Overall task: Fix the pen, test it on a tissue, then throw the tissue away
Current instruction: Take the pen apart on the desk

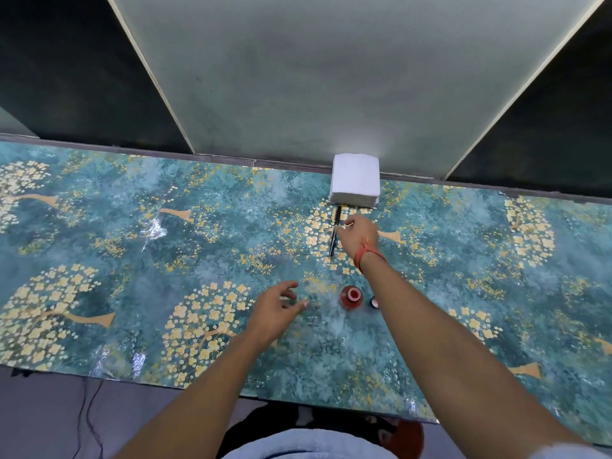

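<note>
A black pen [334, 235] lies on the table just in front of a stack of white tissues [355, 180] at the table's back edge. My right hand [359, 235] reaches over it, fingers curled, with fingertips at the pen's middle; a firm grip is not visible. My left hand [276, 308] hovers low over the table nearer to me, fingers spread and holding nothing. Just to its right stands a small red ink bottle [351, 297], open, with its dark cap [375, 301] lying beside it.
The table [132, 246] wears a teal cover with yellow flower trees. A pale wall panel [331, 77] rises behind it between dark panels. A thin black cable [89, 422] hangs below the front edge at left.
</note>
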